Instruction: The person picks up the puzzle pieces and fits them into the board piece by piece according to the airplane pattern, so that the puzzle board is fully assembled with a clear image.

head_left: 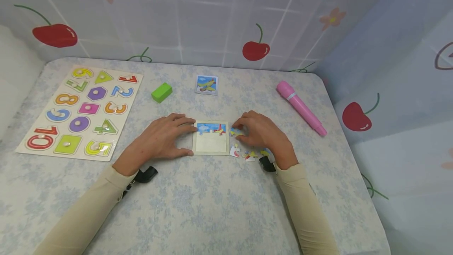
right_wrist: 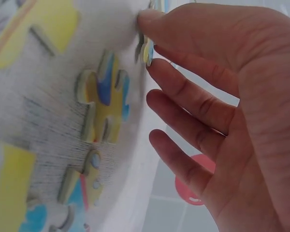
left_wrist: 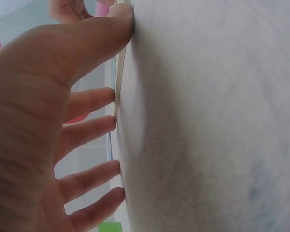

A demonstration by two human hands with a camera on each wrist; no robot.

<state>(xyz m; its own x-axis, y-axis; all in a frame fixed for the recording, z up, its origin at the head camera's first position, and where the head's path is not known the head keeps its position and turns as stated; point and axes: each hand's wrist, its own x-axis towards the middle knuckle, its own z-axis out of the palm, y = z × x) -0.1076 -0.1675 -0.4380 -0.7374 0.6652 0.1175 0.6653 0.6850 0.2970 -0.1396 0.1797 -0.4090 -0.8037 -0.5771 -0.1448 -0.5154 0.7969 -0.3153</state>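
Cream and square, a shallow puzzle tray lies on the pale, blue-flowered bench, its left edge touched by the spread left hand. The right hand pinches a blue-and-yellow jigsaw piece beside the tray, its outline partly hidden.

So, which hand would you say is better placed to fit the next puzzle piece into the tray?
Probably the right hand: it pinches a puzzle piece beside the tray, with other loose pieces close by. The left hand touches the tray from the opposite side.
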